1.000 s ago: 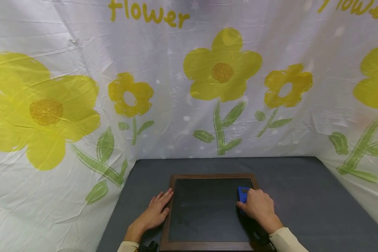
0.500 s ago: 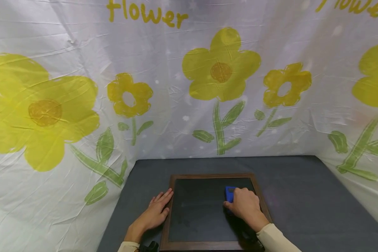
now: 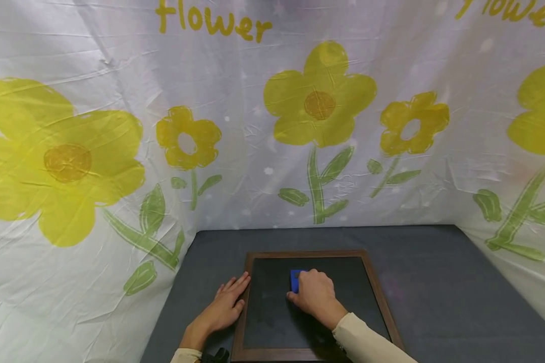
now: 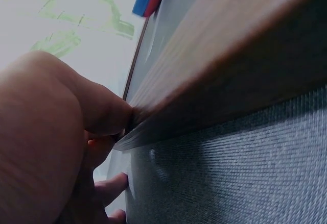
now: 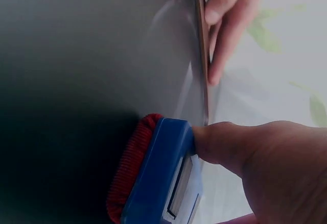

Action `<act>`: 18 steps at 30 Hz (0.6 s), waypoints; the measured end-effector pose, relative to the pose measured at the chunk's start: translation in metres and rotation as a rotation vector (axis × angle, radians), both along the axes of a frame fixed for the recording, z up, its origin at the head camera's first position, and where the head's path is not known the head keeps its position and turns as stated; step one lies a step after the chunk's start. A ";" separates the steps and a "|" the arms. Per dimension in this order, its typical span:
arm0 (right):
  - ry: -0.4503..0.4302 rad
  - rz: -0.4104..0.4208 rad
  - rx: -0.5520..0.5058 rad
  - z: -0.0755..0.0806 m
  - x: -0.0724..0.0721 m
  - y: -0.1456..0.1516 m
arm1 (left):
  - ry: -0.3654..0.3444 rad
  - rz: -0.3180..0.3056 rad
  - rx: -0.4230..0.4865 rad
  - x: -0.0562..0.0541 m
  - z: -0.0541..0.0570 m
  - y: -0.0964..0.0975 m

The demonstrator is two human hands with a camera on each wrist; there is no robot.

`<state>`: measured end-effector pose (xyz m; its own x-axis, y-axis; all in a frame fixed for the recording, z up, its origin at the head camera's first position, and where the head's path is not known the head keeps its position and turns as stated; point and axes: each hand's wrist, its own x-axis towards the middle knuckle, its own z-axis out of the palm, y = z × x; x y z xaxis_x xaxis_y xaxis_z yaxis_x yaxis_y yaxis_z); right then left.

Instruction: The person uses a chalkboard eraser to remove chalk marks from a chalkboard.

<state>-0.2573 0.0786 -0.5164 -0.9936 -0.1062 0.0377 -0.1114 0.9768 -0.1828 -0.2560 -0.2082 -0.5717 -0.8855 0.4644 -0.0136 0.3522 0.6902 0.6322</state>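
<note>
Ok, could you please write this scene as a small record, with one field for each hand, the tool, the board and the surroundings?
left hand: rests against the left side of the wooden frame, touching it
right hand: grips the blue eraser over the board
eraser: blue body, red ribbed pad facing the board
board: dark surface, lying on the table
table: dark grey covering
backdrop: pale sheet with yellow flowers, green leaves and the word "flower"
sleeves: cream

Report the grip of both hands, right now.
Left hand: open, touching the wooden frame, holding nothing.
Right hand: closed, holding the blue and red eraser.
</note>
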 end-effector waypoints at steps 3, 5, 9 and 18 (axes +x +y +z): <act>0.020 0.033 -0.016 0.000 -0.001 -0.014 | 0.005 0.003 -0.005 0.000 -0.001 0.000; 0.036 0.057 -0.025 -0.001 -0.002 -0.022 | 0.012 0.007 -0.008 0.000 -0.001 0.001; 0.044 0.104 -0.036 -0.002 -0.003 -0.037 | 0.024 0.016 -0.018 0.000 -0.001 0.002; 0.031 0.151 -0.016 -0.006 -0.003 -0.062 | 0.028 0.022 -0.019 0.000 -0.001 0.002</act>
<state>-0.2608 0.0167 -0.5219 -0.9649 -0.2530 0.0709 -0.2621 0.9456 -0.1927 -0.2559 -0.2064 -0.5727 -0.8957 0.4446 0.0027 0.3541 0.7099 0.6088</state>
